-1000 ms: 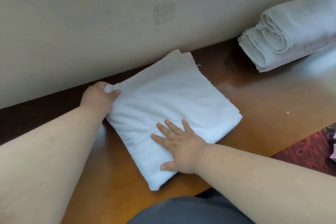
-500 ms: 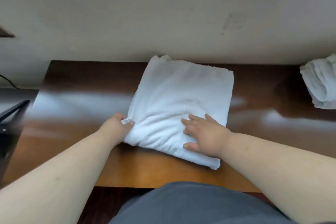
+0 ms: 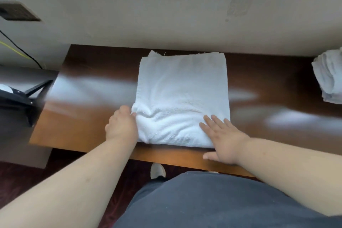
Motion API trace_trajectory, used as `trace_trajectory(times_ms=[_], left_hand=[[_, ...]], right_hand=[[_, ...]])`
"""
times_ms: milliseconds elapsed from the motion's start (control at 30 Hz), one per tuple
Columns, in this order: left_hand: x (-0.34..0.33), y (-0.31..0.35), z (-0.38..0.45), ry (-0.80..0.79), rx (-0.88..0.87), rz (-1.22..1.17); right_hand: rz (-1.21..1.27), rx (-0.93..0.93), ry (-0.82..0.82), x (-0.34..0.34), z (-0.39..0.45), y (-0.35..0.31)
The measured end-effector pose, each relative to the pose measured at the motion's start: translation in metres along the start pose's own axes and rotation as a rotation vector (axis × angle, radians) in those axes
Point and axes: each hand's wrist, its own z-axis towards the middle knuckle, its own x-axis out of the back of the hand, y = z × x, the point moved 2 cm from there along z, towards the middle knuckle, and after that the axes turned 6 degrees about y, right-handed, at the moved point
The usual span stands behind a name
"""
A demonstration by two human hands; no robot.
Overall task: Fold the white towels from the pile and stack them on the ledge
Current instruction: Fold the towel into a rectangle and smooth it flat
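a folded white towel lies on the ledge; left hand grip pinches its corner, right hand presses flat, fingers straight.

Wall: plain beige, faint smudge at upper right. Dark vent or plate at upper left. Black and yellow cables along the left wall. Black furniture piece at left edge. Floor: dark red carpet. Light: soft, glaring off polished wood.
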Motion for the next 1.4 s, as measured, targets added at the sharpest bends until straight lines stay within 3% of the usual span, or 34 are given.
trace_trajectory(times_ms=[67, 100, 167, 200, 233, 300, 367, 433, 567, 700, 867, 967, 1033, 1100, 1167, 1233, 1300, 1400], left_hand=[[0.002, 0.024, 0.002, 0.091, -0.143, 0.061], [0.0, 0.039, 0.004, 0.062, -0.299, 0.097], [-0.014, 0.068, 0.004, -0.088, -0.736, 0.15], [-0.021, 0.078, 0.008, -0.191, -0.887, 0.181], [-0.026, 0.084, 0.019, -0.289, -0.931, 0.219], [-0.033, 0.092, 0.057, -0.414, -0.83, 0.295], [-0.037, 0.101, 0.097, -0.422, -0.82, 0.354], [-0.036, 0.111, 0.135, -0.353, -0.797, 0.314], [-0.027, 0.117, 0.196, -0.094, -0.363, -0.046], [-0.026, 0.128, 0.216, -0.188, -0.449, -0.091], [-0.03, 0.145, 0.224, -0.063, -0.448, -0.049], [-0.021, 0.15, 0.204, 0.121, -0.398, 0.024], [-0.015, 0.155, 0.161, 0.148, -0.611, -0.132], [-0.022, 0.15, 0.091, -0.006, -0.977, -0.237], [-0.038, 0.132, 0.021, -0.14, -1.21, -0.074], [-0.053, 0.106, -0.016, -0.256, -1.178, 0.135], [-0.066, 0.084, -0.02, -0.293, -1.061, 0.207], [-0.071, 0.073, 0.004, -0.2, -0.994, 0.258]], right_hand=[[-0.016, -0.035, -0.044, -0.011, -0.006, -0.009], [-0.013, -0.051, -0.061, -0.013, -0.008, -0.012], [0.001, -0.081, -0.091, -0.013, -0.008, -0.016], [0.0, -0.091, -0.101, -0.012, -0.008, -0.016], [-0.008, -0.097, -0.116, -0.012, -0.007, -0.016], [-0.028, -0.109, -0.171, -0.011, -0.005, -0.016], [-0.05, -0.128, -0.249, -0.011, -0.003, -0.017], [-0.076, -0.151, -0.299, -0.012, 0.001, -0.02], [-0.082, -0.178, -0.342, -0.013, 0.004, -0.022], [-0.048, -0.206, -0.423, -0.009, 0.005, -0.024], [-0.001, -0.229, -0.471, -0.007, 0.007, -0.024], [-0.009, -0.231, -0.455, -0.004, 0.008, -0.025], [-0.03, -0.228, -0.449, -0.003, 0.006, -0.024], [-0.039, -0.242, -0.376, 0.003, 0.004, -0.029], [-0.02, -0.293, -0.083, 0.019, 0.008, -0.036], [0.115, -0.33, 0.184, 0.038, 0.019, -0.042], [0.234, -0.295, 0.335, 0.043, 0.036, -0.044], [0.194, -0.28, 0.247, 0.018, 0.054, -0.036]])
